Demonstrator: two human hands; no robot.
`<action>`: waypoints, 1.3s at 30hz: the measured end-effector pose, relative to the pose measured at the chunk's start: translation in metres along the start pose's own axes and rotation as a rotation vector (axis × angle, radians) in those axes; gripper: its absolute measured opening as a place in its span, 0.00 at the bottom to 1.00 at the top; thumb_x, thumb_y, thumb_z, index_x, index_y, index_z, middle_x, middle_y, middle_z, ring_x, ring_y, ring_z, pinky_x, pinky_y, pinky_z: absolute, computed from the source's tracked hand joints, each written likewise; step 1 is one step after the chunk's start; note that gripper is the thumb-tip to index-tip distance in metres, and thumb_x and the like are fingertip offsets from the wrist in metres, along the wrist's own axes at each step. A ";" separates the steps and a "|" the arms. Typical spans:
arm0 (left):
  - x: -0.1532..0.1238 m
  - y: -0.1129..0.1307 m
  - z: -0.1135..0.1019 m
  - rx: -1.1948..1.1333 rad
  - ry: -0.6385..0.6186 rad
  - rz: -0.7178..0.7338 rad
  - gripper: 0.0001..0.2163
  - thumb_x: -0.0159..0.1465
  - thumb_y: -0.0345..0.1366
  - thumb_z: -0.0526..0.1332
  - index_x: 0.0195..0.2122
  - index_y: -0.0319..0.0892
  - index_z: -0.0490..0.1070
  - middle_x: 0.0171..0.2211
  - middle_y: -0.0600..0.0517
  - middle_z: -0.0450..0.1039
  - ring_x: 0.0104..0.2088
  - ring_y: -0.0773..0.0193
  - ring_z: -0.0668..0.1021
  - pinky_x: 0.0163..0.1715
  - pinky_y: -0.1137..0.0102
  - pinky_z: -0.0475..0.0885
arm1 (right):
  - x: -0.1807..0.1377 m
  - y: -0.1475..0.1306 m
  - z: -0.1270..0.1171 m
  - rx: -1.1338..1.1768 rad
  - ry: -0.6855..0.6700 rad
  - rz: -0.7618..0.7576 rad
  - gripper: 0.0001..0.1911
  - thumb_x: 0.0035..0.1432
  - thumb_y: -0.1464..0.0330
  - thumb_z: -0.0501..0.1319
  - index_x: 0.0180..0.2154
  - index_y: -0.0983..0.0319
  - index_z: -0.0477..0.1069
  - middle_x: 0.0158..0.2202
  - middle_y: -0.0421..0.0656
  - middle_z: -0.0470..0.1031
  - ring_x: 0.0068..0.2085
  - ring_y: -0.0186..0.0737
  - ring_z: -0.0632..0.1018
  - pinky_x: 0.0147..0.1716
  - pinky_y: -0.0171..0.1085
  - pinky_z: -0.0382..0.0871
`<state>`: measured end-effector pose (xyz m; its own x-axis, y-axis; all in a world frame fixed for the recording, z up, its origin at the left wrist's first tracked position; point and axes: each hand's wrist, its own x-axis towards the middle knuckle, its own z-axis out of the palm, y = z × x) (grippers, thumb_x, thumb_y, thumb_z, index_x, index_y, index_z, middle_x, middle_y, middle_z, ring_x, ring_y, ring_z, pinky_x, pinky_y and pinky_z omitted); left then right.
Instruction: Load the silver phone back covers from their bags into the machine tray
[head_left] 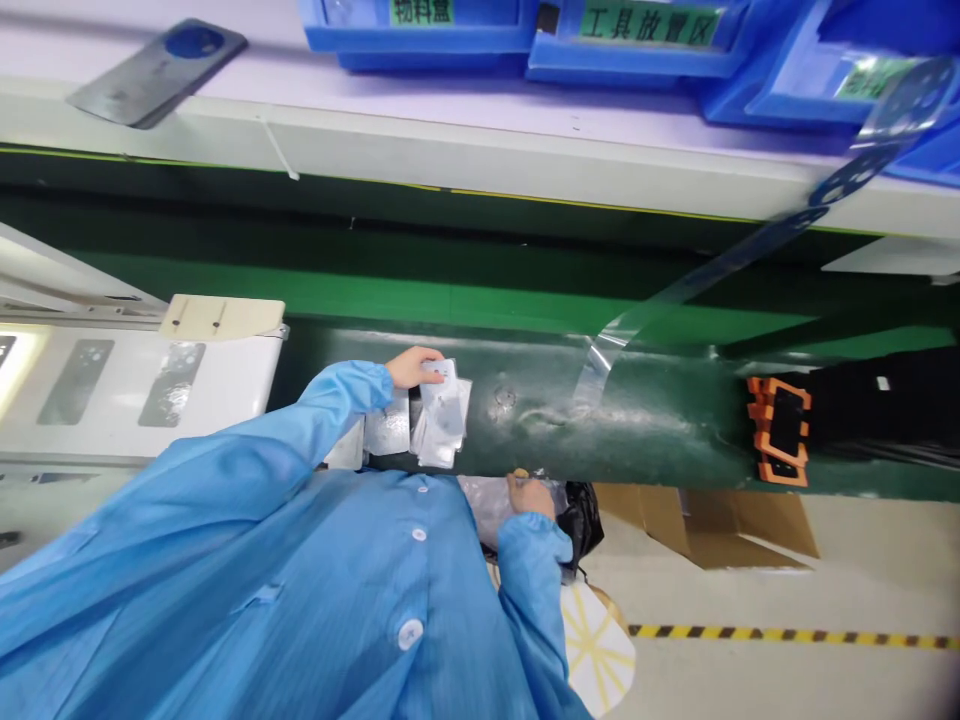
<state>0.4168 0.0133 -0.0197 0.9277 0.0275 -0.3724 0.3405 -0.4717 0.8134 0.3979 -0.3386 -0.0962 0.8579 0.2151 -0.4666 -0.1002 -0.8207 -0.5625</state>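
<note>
My left hand (415, 368) is closed, thumb and fingers pinching the upper end of a pale translucent phone-back film (442, 405). Under and beside that film, more similar sheets lie in a loose pile on the green bench. Just left of the pile is a silvery sheet (388, 428) that reaches the bench's front edge. My right hand (532, 497) is lower down at the front edge, its fingers curled over a bag of clear plastic (487, 505) below the bench. What those fingers hold, if anything, is hidden.
A long clear film strip (697, 280) hangs from the shelf onto the bench (525, 390). Orange-framed holders (780, 430) are at right, a white machine bed (135, 390) at left. Blue bins (637, 40) and a phone back (161, 75) rest above; a carton (705, 525) stands below.
</note>
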 end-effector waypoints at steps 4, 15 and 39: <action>-0.056 0.007 -0.038 -0.326 -0.074 0.011 0.17 0.53 0.42 0.70 0.40 0.36 0.77 0.36 0.49 0.78 0.36 0.60 0.78 0.39 0.69 0.71 | 0.040 -0.066 0.038 0.025 0.100 -0.013 0.17 0.57 0.54 0.58 0.38 0.61 0.73 0.36 0.48 0.77 0.40 0.46 0.77 0.41 0.40 0.66; -0.184 -0.012 0.013 -1.600 -0.169 -0.117 0.27 0.56 0.27 0.61 0.60 0.36 0.64 0.46 0.41 0.77 0.45 0.51 0.80 0.50 0.53 0.70 | 0.052 -0.107 0.040 0.293 0.085 0.008 0.20 0.48 0.53 0.61 0.35 0.63 0.69 0.31 0.48 0.78 0.34 0.46 0.78 0.34 0.40 0.70; -0.265 -0.046 0.021 -1.607 -0.074 -0.034 0.16 0.58 0.44 0.68 0.43 0.39 0.77 0.31 0.50 0.76 0.31 0.61 0.78 0.38 0.64 0.75 | -0.070 -0.353 0.058 -0.109 -0.742 -0.890 0.15 0.62 0.57 0.58 0.32 0.60 0.75 0.26 0.39 0.74 0.29 0.37 0.73 0.31 0.34 0.67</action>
<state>0.1523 0.0092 0.0319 0.9237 -0.0450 -0.3805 0.2045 0.8977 0.3903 0.3438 -0.0334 0.0959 0.0939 0.9657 -0.2419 0.4643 -0.2574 -0.8475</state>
